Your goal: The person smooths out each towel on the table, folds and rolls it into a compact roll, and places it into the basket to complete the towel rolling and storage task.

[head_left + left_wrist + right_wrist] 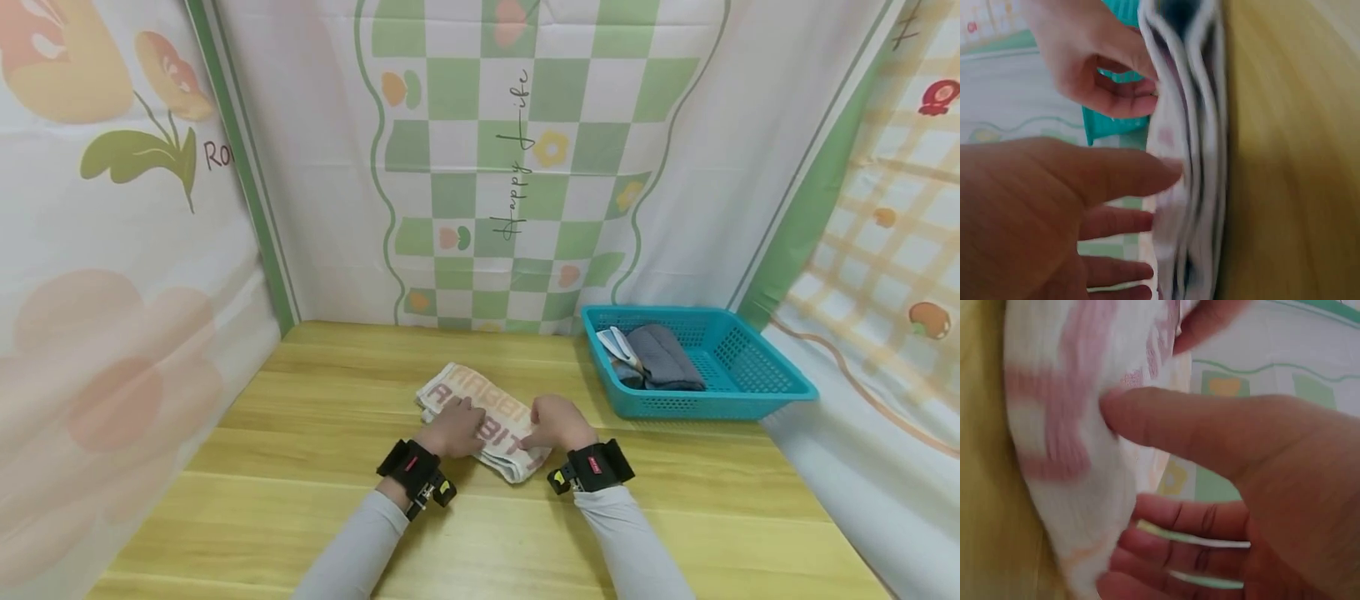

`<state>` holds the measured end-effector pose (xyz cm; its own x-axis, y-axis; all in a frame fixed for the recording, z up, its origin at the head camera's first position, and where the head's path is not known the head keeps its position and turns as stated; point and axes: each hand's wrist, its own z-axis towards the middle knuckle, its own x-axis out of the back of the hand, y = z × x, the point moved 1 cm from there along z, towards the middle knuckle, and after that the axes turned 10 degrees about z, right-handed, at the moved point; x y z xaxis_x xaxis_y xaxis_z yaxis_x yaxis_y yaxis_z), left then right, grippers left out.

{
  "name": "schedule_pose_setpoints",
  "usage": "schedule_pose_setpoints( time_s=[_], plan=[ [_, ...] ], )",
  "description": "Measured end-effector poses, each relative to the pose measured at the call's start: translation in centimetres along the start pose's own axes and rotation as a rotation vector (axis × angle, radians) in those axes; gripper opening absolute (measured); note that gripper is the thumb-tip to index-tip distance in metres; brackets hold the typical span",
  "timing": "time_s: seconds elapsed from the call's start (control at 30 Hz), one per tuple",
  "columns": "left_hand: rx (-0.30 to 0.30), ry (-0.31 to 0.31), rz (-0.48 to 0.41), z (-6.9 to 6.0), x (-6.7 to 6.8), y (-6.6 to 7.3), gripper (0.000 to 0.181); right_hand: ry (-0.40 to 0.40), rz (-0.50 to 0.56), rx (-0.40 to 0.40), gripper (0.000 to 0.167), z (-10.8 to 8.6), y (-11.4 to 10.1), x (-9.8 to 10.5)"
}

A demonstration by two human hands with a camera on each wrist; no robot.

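Observation:
A folded white towel with orange and dull-red lettering lies slantwise on the wooden table. In the left wrist view its edge shows several stacked layers. My left hand rests on the towel's near-left part, the thumb and fairly straight fingers touching its top. At the right end, my right hand touches the towel. The right wrist view shows its thumb on the lettered face and its fingers along the edge, spread apart from the thumb. Neither hand visibly grips the cloth.
A teal plastic basket stands at the table's back right, holding a rolled grey cloth and a smaller white-and-blue folded cloth. Printed curtains hang behind the table and on both sides.

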<state>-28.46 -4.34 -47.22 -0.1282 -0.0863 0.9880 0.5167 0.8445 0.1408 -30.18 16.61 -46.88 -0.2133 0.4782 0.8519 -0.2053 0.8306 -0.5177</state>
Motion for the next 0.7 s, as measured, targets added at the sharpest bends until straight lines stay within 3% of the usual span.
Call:
schedule_pose_setpoints(
  time_s=[0.17, 0.33, 0.47, 0.7],
  plan=[
    [-0.167, 0.065, -0.056, 0.3, 0.2, 1.0, 0.019, -0.001, 0.026, -0.059, 0.045, -0.2, -0.5, -0.7],
    [-0.248, 0.03, -0.202, 0.2, 0.5, 2.0, 0.012, -0.012, 0.052, -0.074, 0.038, -0.3, -1.1, -1.2],
    [-0.261, -0.011, -0.268, -0.1, 0.8, 2.6, 0.01, 0.01, 0.049, -0.069, 0.033, -0.4, -1.5, -1.4],
    [-0.171, -0.017, -0.222, -0.3, 0.8, 2.6, 0.03, -0.048, 0.047, -0.145, 0.044, -0.8, -2.1, -1.7]
  ],
)
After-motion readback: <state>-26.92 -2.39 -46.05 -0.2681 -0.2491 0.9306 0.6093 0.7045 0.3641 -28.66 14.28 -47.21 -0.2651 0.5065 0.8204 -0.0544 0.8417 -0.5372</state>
